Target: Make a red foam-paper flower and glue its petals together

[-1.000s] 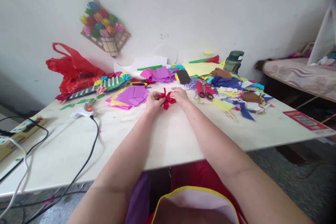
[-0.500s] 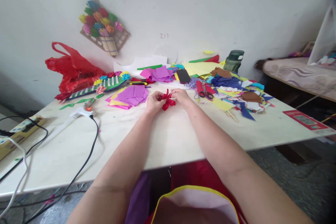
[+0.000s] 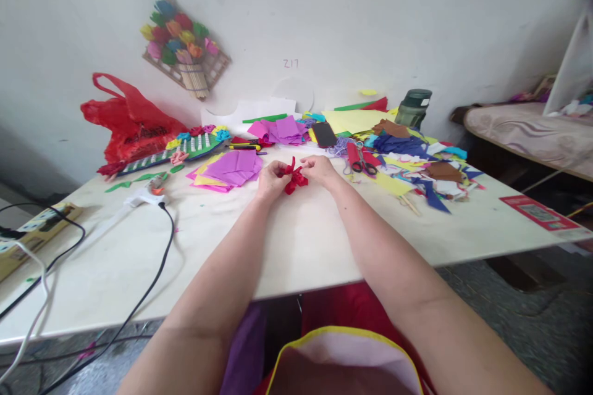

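My left hand (image 3: pixel 270 177) and my right hand (image 3: pixel 319 170) meet over the middle of the pale table (image 3: pixel 296 241). Between them sits a small red paper piece (image 3: pixel 293 178), curled and folded into loops. Both hands pinch it with their fingertips, the left from the left side, the right from the upper right. A stack of purple and pink paper squares (image 3: pixel 229 170) lies just left of my left hand. Red-handled scissors (image 3: pixel 362 160) lie a little to the right of my right hand.
Coloured paper scraps (image 3: pixel 417 163) cover the back right of the table, beside a dark phone (image 3: pixel 323 134) and a green bottle (image 3: pixel 412 109). A red plastic bag (image 3: pixel 127 123), a glue gun (image 3: pixel 147 196) with black cable and a power strip (image 3: pixel 32 231) are on the left.
The red paper piece has been drawn tighter between my fingertips and looks more compact. My hands stay in nearly the same spot, shifted slightly.
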The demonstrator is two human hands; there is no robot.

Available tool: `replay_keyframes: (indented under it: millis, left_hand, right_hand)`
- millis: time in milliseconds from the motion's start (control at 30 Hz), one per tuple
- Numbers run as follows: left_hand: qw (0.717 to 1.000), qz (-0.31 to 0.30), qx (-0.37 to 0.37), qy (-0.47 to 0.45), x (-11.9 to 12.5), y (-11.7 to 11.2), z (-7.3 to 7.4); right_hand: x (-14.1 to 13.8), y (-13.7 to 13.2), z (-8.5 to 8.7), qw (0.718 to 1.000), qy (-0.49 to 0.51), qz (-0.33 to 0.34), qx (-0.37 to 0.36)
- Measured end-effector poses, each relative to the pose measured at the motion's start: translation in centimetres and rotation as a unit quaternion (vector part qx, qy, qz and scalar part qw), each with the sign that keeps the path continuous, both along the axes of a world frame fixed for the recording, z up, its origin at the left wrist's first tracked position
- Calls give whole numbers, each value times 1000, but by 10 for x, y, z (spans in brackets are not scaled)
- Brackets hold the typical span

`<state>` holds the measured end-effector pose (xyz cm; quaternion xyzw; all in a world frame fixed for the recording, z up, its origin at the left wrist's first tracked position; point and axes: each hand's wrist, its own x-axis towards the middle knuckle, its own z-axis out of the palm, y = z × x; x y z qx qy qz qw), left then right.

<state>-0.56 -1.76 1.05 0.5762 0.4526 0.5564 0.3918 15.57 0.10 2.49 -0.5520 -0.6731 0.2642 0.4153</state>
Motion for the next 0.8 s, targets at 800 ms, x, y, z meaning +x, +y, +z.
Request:
replay_keyframes:
  millis: [800]
  left_hand:
    - [999, -24, 8, 32, -4, 4, -4]
  right_hand:
    - [7, -9, 12, 959, -250, 74, 111]
